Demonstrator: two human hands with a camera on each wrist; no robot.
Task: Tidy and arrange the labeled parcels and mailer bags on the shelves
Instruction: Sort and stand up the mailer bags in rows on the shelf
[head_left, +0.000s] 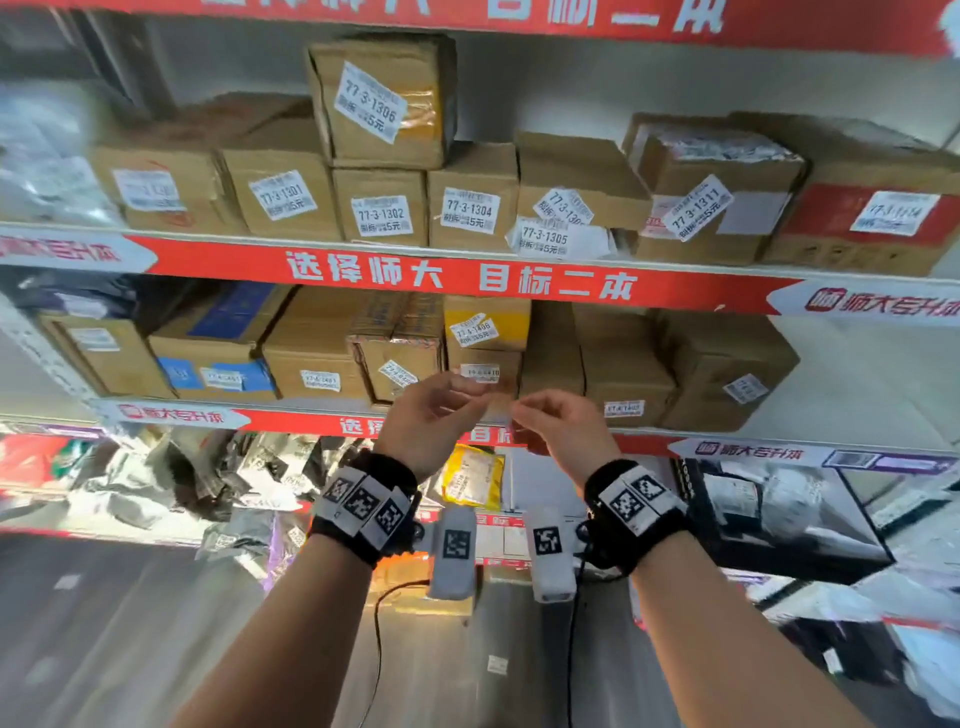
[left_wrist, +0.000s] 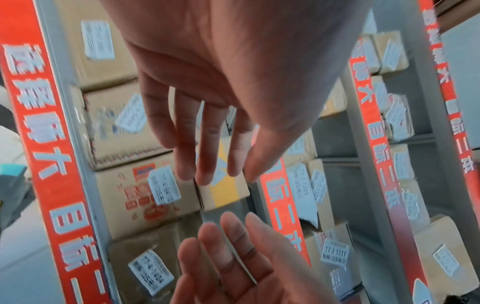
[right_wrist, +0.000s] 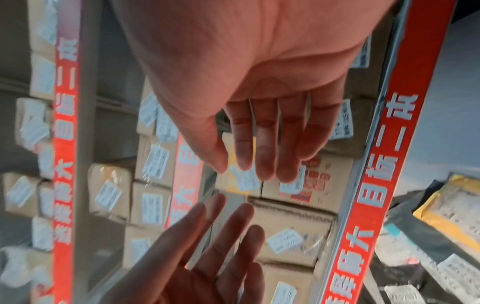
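Labeled cardboard parcels fill two shelves. On the middle shelf a yellow-taped box (head_left: 486, 326) sits on a small brown box (head_left: 483, 373). My left hand (head_left: 457, 402) and right hand (head_left: 535, 415) are raised side by side in front of that small box, fingertips almost meeting. Both have loosely straight fingers and hold nothing. In the left wrist view my left hand (left_wrist: 207, 160) reaches toward the yellow-taped box (left_wrist: 224, 192), with the right hand (left_wrist: 233, 246) below. In the right wrist view my right hand (right_wrist: 259, 164) hovers before the same box (right_wrist: 244, 183), short of touching it.
The upper shelf holds a row of boxes with one box (head_left: 384, 101) stacked on top and a loose white label (head_left: 561, 240) at the edge. Grey and black mailer bags (head_left: 208, 467) and a yellow mailer (head_left: 472, 475) crowd the lower shelf. Red banner strips (head_left: 457, 278) front each shelf.
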